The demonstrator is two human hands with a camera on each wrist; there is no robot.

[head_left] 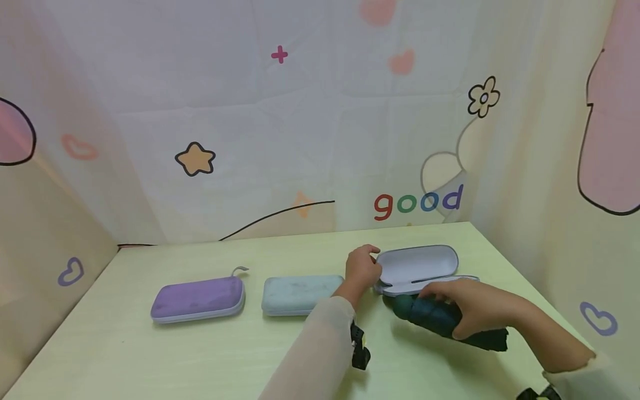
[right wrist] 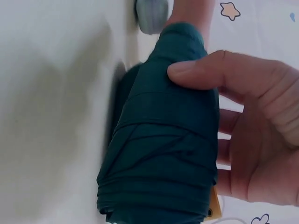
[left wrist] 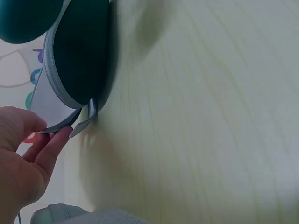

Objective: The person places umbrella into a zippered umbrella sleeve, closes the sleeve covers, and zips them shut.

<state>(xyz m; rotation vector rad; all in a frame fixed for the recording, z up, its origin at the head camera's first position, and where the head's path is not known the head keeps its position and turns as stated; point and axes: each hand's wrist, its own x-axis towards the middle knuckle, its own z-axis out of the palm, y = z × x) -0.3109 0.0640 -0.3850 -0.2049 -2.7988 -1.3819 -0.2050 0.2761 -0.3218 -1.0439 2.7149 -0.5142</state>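
Observation:
A folded dark green umbrella point(head_left: 432, 316) is in my right hand point(head_left: 480, 305), slanting just in front of an open case. Thumb and fingers grip it from opposite sides in the right wrist view, where the wrapped umbrella point(right wrist: 161, 135) hides part of the case behind it. The case point(head_left: 420, 261) has a pale lining and a raised lid; its outside point(left wrist: 81, 56) is dark green in the left wrist view. At its left end, my left hand point(head_left: 362, 271) pinches the lid's edge between thumb and fingers. A short pull strap point(left wrist: 85, 123) hangs near those fingertips.
To the left on the pale table point(head_left: 225, 355) lie a closed light blue case point(head_left: 300, 294) and a closed purple case point(head_left: 197, 300) with a grey strap. My left forearm partly covers the blue one. A printed curtain point(head_left: 240, 128) stands behind the table and along its sides.

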